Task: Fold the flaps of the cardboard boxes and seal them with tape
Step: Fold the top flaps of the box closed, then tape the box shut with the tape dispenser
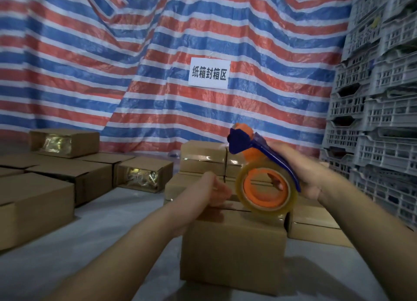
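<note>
A closed cardboard box point(232, 246) stands on the floor right in front of me. My right hand point(300, 169) grips a blue and orange tape dispenser point(255, 156) with a clear tape roll point(266, 188), held just above the box's top far edge. My left hand point(214, 189) rests on the top of the box at its far left, fingers stretched toward the roll. The seam on the box top is mostly hidden by the roll and my hands.
Taped boxes point(203, 158) are stacked behind and to the right point(316, 224). Several boxes lie at left point(33, 206), two with open ends showing wrapped contents point(142, 174). Grey plastic crates point(379, 111) tower at right. A striped tarp point(135, 75) with a paper sign point(208, 73) hangs behind.
</note>
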`<act>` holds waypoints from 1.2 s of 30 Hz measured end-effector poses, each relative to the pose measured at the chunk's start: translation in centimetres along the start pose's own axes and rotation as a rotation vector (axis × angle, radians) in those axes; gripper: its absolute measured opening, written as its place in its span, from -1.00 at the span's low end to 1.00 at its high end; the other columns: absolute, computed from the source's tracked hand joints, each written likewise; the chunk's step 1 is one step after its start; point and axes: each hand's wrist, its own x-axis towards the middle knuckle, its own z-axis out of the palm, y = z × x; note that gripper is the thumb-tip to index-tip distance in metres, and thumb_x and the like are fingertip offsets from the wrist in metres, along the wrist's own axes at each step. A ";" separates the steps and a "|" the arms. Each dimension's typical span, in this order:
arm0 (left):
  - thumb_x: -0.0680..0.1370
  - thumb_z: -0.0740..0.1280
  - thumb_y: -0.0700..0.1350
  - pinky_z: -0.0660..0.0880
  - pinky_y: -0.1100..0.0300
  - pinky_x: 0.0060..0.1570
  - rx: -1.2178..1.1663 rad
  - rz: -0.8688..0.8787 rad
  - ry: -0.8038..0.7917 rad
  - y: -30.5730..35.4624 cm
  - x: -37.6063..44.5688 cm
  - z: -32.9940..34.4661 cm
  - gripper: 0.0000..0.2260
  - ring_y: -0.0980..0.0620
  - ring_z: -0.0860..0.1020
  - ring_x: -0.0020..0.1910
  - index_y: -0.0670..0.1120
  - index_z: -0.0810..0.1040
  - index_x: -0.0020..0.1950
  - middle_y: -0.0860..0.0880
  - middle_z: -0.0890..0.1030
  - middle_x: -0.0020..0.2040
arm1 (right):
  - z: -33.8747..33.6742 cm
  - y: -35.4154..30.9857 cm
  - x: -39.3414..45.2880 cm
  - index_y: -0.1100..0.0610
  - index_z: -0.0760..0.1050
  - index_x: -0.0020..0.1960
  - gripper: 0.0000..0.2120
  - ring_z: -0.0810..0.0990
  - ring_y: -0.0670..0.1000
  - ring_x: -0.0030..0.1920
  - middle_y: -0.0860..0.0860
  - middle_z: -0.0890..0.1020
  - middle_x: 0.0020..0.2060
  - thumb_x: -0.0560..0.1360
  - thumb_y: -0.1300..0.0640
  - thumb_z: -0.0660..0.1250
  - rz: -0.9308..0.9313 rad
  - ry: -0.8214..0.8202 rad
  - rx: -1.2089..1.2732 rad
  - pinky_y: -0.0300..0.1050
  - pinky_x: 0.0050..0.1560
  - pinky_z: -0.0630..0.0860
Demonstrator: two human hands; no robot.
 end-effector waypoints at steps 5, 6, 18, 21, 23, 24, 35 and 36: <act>0.63 -0.06 0.31 0.34 -0.05 0.38 -0.368 -0.067 0.072 0.8 0.3 -1.5 -0.31 -0.12 0.60 0.19 -0.25 0.56 0.19 -0.21 0.66 0.13 | 0.6 0.5 1.5 0.12 0.58 0.11 -0.34 0.68 -0.06 -0.38 0.07 0.72 -0.28 0.20 -0.32 0.48 0.018 -0.054 -0.142 -0.23 -0.47 0.54; 0.60 -0.05 0.35 0.33 -0.06 0.38 -0.387 -0.085 0.058 1.1 0.2 -1.7 -0.28 -0.14 0.59 0.20 -0.24 0.56 0.20 -0.22 0.66 0.14 | 0.6 0.5 1.6 0.12 0.57 0.11 -0.33 0.68 -0.05 -0.39 0.07 0.72 -0.29 0.19 -0.32 0.48 0.015 -0.063 -0.146 -0.23 -0.48 0.54; 0.54 0.32 0.17 0.24 -0.25 0.28 -0.379 -0.109 0.078 3.8 0.7 -1.4 -0.59 -0.10 0.64 0.11 -0.10 0.60 0.21 -0.07 0.71 0.04 | 0.2 0.4 2.9 0.13 0.57 0.15 -0.29 0.71 0.01 -0.30 0.12 0.74 -0.19 0.14 -0.28 0.52 0.040 -0.120 -0.196 -0.16 -0.36 0.59; 0.60 0.31 -0.03 0.22 -0.36 0.29 -0.402 -0.097 0.115 3.7 0.7 -1.4 -0.82 -0.07 0.63 0.11 -0.06 0.61 0.12 -0.05 0.71 0.03 | 0.3 0.2 3.1 0.13 0.59 0.10 -0.31 0.70 -0.01 -0.31 0.11 0.73 -0.21 0.13 -0.30 0.50 0.034 -0.142 -0.226 -0.19 -0.39 0.58; 0.62 0.28 -0.12 0.25 -0.37 0.27 -0.416 -0.097 0.148 3.5 0.7 -1.4 -0.88 -0.05 0.64 0.10 -0.06 0.61 0.07 -0.03 0.72 0.00 | 0.5 0.1 3.1 0.15 0.58 0.08 -0.30 0.69 -0.02 -0.35 0.10 0.72 -0.24 0.12 -0.29 0.50 0.045 -0.147 -0.228 -0.21 -0.43 0.56; 0.62 0.27 -0.14 0.30 -0.34 0.23 -0.411 -0.101 0.166 3.4 0.7 -1.4 -0.88 -0.04 0.64 0.08 -0.08 0.60 0.06 -0.02 0.72 -0.03 | 0.5 0.0 3.1 0.16 0.58 0.07 -0.31 0.68 -0.03 -0.37 0.09 0.72 -0.27 0.12 -0.29 0.49 0.052 -0.152 -0.226 -0.23 -0.46 0.54; 0.59 0.23 -0.29 0.55 -0.08 0.15 -0.485 -0.127 0.351 0.5 0.8 -1.1 -0.85 0.03 0.53 -0.15 -0.17 0.49 0.13 -0.08 0.52 -0.17 | -0.8 -1.9 3.6 0.19 0.49 0.24 -0.27 0.68 0.06 -0.27 0.13 0.71 -0.18 0.20 -0.19 0.52 0.241 -0.181 -0.330 -0.05 -0.22 0.62; 0.59 0.22 -0.30 0.55 -0.09 0.15 -0.514 -0.126 0.364 0.3 0.8 -1.1 -0.84 0.04 0.53 -0.17 -0.17 0.48 0.14 -0.08 0.51 -0.18 | -1.2 -1.8 3.6 0.19 0.48 0.25 -0.27 0.67 0.07 -0.27 0.14 0.70 -0.18 0.22 -0.19 0.51 0.257 -0.164 -0.330 -0.02 -0.15 0.60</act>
